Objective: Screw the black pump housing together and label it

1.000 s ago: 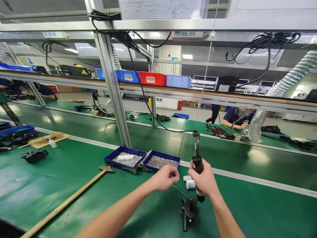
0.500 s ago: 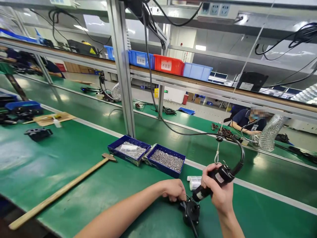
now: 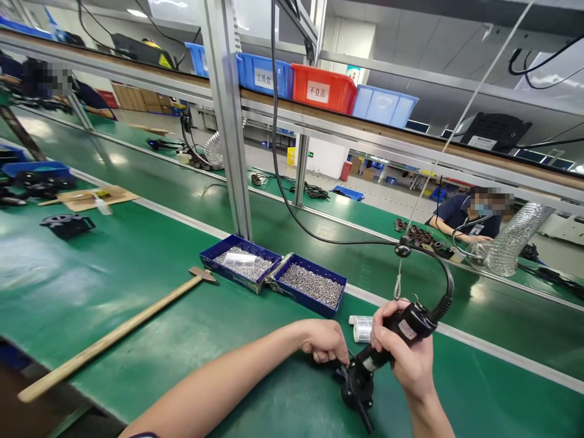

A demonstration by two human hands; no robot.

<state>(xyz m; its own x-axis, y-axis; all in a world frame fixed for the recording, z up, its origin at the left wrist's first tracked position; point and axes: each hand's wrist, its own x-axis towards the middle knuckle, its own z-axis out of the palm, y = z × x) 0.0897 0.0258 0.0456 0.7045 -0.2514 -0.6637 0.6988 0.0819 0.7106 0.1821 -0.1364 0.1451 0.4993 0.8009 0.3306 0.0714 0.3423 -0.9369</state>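
Carries, on the green worktop, a wooden-handled hammer at left, two blue trays of small metal parts farther off near centre, a whitish roll and black assembly to right, a black part and brown sheet far left

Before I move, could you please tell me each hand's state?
Left hand: curled at the black part; grip unclear.
Right hand: closed around the black screwdriver.

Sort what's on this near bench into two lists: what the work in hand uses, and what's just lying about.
In use:
- driver, in the right hand
- black part under its tip, left hand beside it
- screw trays, probably, though untouched

Lying about, it seems:
- hammer
- white roll
- bottle
- cardboard
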